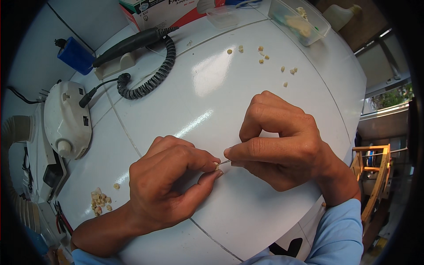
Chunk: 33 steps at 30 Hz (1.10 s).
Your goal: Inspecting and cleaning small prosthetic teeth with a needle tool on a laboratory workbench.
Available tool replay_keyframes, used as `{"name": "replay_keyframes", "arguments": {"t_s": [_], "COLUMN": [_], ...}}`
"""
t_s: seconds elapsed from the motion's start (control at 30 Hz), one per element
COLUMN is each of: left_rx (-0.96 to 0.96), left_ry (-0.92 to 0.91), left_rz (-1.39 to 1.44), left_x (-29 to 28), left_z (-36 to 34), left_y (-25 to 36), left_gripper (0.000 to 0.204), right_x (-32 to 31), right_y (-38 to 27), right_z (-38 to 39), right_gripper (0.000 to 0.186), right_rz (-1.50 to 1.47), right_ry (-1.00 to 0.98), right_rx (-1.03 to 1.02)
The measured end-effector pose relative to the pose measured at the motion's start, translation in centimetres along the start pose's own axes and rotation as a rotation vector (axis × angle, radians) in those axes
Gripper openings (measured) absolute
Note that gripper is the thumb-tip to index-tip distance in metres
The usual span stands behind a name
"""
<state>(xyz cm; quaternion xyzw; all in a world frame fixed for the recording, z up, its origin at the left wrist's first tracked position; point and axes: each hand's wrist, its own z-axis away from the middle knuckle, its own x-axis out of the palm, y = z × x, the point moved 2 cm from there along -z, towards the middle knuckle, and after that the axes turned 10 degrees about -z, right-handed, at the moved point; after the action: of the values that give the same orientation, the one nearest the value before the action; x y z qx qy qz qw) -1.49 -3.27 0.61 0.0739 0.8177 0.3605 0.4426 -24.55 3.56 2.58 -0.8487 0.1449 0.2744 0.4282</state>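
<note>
Over the middle of the white tiled table, my left hand [165,181] pinches a tiny cream tooth-like piece [217,167] between thumb and forefinger. My right hand [282,141] comes from the right, its fingers closed round a thin metal hand tool [225,162]. The tool's tip meets the piece at my left fingertips; most of its length is hidden in my right hand. Beside my left forearm lies a small heap of similar cream pieces [100,201]. More loose pieces [261,61] are scattered farther off, beyond my right hand.
A black rotary handpiece [128,46] rests on its cradle at the far left, its coiled cord running to a white control box [66,119]. Red-handled pliers [62,218] lie near left. A clear plastic tub [282,24] and a cardboard box [163,17] stand at the back.
</note>
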Motion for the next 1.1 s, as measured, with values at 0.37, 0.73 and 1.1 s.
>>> {"name": "replay_keyframes", "arguments": {"t_s": [0.37, 0.73, 1.1], "left_rx": [-0.006, 0.048, 0.051], "left_ry": [0.039, 0.028, 0.014], "left_rz": [0.016, 0.058, 0.054], "left_x": [0.00, 0.08, 0.14], "left_z": [0.01, 0.01, 0.08], "left_y": [-0.15, -0.36, -0.05], "left_gripper": [0.029, 0.028, 0.028], "right_x": [0.64, 0.43, 0.16], "right_y": [0.17, -0.14, -0.48], "right_z": [0.38, 0.12, 0.01], "right_gripper": [0.024, 0.019, 0.025], "right_rz": [0.024, 0.003, -0.093], "right_ry": [-0.012, -0.023, -0.058], "right_rx": [0.012, 0.017, 0.039]}}
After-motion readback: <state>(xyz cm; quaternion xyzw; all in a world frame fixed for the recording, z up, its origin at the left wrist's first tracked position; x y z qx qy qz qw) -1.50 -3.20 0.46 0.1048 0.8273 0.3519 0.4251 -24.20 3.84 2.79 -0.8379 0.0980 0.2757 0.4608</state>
